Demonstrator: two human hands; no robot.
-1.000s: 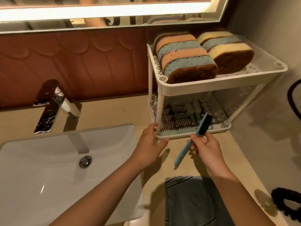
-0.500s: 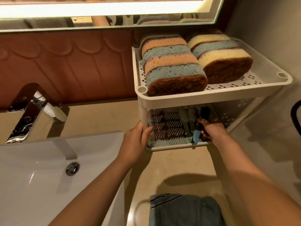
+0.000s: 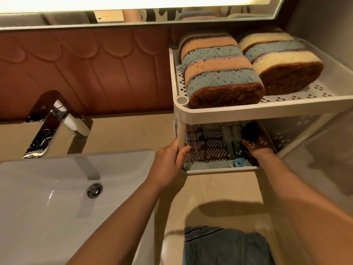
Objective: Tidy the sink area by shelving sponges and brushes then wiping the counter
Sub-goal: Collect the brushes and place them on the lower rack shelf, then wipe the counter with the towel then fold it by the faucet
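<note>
A white two-tier rack stands on the beige counter to the right of the sink. Its top shelf holds two rows of sponges on edge, orange and blue ones and yellow and blue ones. Several brushes lie on the lower shelf. My left hand grips the rack's front left post. My right hand reaches inside the lower shelf, its fingers closed over the blue brush, whose handle end pokes out at the shelf's front edge. Shadow hides most of that brush.
A folded blue-grey cloth lies on the counter at the bottom edge. The white sink and chrome faucet are on the left. A lit mirror runs along the top, and a grey wall closes the right side.
My right hand has carried the blue brush from in front of the rack into the lower shelf. My left hand has stayed on the post. The view has moved closer.
</note>
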